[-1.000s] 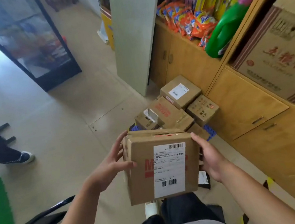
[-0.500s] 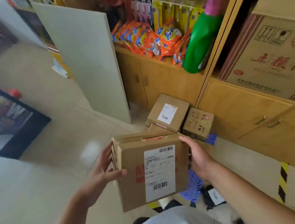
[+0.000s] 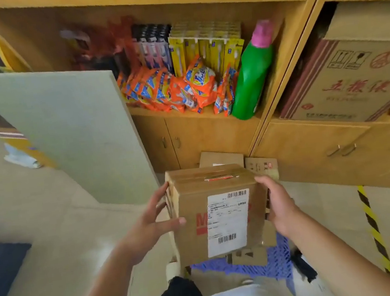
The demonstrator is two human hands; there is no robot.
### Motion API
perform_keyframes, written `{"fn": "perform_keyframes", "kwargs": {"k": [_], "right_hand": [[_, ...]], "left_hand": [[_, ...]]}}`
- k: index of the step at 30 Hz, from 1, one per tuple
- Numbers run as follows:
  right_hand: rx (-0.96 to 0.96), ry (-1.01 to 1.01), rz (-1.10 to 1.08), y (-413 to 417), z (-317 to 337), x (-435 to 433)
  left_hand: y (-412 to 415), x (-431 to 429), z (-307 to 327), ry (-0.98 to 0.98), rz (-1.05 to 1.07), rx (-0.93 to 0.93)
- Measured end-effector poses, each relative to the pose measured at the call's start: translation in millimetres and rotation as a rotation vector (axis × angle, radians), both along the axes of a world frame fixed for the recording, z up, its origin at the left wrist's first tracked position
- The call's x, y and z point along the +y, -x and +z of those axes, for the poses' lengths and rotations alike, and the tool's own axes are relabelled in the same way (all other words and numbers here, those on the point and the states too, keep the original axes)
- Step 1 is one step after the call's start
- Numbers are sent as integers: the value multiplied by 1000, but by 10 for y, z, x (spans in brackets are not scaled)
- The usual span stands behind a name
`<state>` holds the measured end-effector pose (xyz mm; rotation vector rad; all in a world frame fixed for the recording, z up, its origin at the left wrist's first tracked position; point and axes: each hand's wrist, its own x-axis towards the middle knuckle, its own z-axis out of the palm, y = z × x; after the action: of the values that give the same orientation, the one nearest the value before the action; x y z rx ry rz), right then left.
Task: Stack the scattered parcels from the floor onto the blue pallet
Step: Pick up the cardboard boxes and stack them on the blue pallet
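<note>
I hold a brown cardboard parcel with a white shipping label and red print, in front of my chest. My left hand grips its left edge, thumb on the labelled face, fingers spread on the side. My right hand grips the right edge, its fingers hidden behind the box. Below the parcel lies the blue pallet, mostly covered. Behind the held parcel, other parcels and a smaller printed box stand against the cabinet. Another cardboard piece shows under the parcel.
A wooden cabinet with closed doors runs behind the pallet. Its shelf holds orange snack packs, a green bottle and a large carton. A pale board leans at left. Yellow-black tape marks the floor at right.
The view has swung right and closer to the cabinet. Both hands kept their hold and carried the parcel over the pallet; the stacked parcels are now mostly hidden behind it.
</note>
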<state>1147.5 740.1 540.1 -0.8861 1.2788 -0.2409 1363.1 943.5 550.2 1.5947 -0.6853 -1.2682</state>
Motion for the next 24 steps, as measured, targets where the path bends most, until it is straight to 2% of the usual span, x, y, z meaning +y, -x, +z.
{"fn": "perform_keyframes", "kwargs": {"k": [4, 9, 15, 18, 24], "right_hand": [[28, -8, -197, -208, 39, 234], [169, 59, -257, -305, 9, 548], [182, -1, -323, -164, -100, 733], [104, -17, -323, -139, -186, 688], [64, -37, -264, -103, -636, 627]], "left_hand": [[-573, -188, -36, -58, -205, -45], [-892, -332, -114, -148, -403, 46], [-529, -421, -196, -225, -265, 111], [-384, -449, -310, -251, -206, 69], [-294, -519, -620, -344, -153, -21]]}}
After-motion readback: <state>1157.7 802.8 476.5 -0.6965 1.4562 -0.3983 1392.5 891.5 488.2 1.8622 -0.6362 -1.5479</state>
